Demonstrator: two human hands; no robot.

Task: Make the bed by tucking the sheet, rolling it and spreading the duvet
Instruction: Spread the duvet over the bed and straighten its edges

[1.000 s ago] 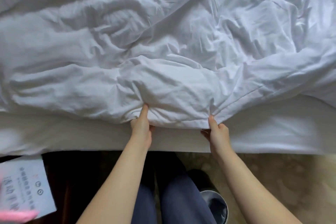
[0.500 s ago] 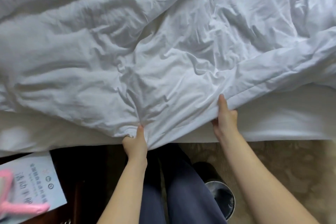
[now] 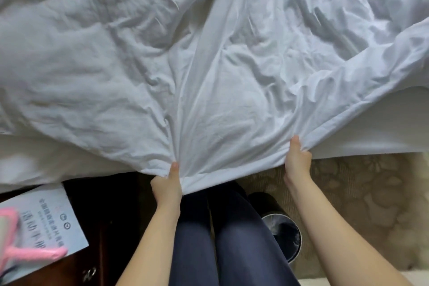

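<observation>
Your left thumb (image 3: 174, 169) lies flat on top of the white duvet (image 3: 209, 65). The other fingers of your left hand (image 3: 167, 189) curl beneath the cloth, hidden, and pinch its edge. Your right thumb (image 3: 294, 144) presses on top in the same way, and your right hand (image 3: 297, 160) grips the same edge with its fingers tucked under.

That makes two hands and two visible thumbs, both holding one duvet. Creases fan out from each grip.

The duvet lies rumpled across the top of the bed (image 3: 376, 130). The stretch between your hands hangs out past the bed's near side. The bed's white side shows bare on either flank of your hands. The duvet runs out of frame at the top, left and right, so its full extent cannot be told.

In front of the bed stand your two legs (image 3: 232, 239) in dark blue trousers, with the feet out of view. One round black bin (image 3: 285, 237) sits on patterned carpet (image 3: 371, 193) just off the bed, partly behind your right leg and forearm.

Toward the bed's left end stands one dark wooden cabinet (image 3: 97, 227). One printed leaflet (image 3: 46, 220) lies on it, its text too small to read. One pink object (image 3: 30, 255) rests across the leaflet, blurred and cut off by the frame, so I cannot tell what it is.
</observation>
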